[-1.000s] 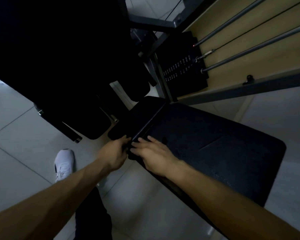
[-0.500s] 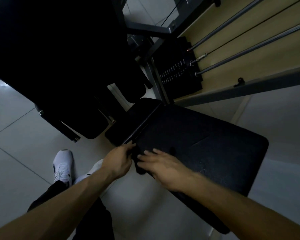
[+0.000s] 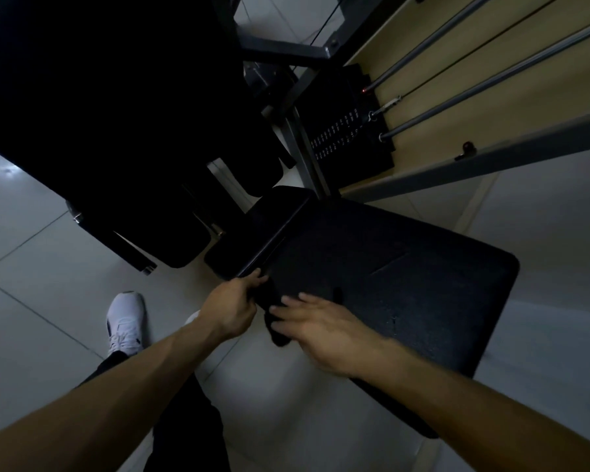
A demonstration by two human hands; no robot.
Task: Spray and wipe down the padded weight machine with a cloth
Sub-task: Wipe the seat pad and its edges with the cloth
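Left hand [image 3: 234, 306] curled, pinching dark cloth [image 3: 279, 335] at pad [image 3: 406, 284] corner. Right hand [image 3: 321, 332] at its 3 o'clock, fingers straight, relaxed, blurred. Cloth outline merges with the black pad.

- Black padded seat [image 3: 406, 284] fills the right centre; a dark cloth [image 3: 280, 335] hangs over its near-left corner.
- Pale tiled floor [image 3: 48, 301] carries 1 white shoe [image 3: 126, 318], near left.
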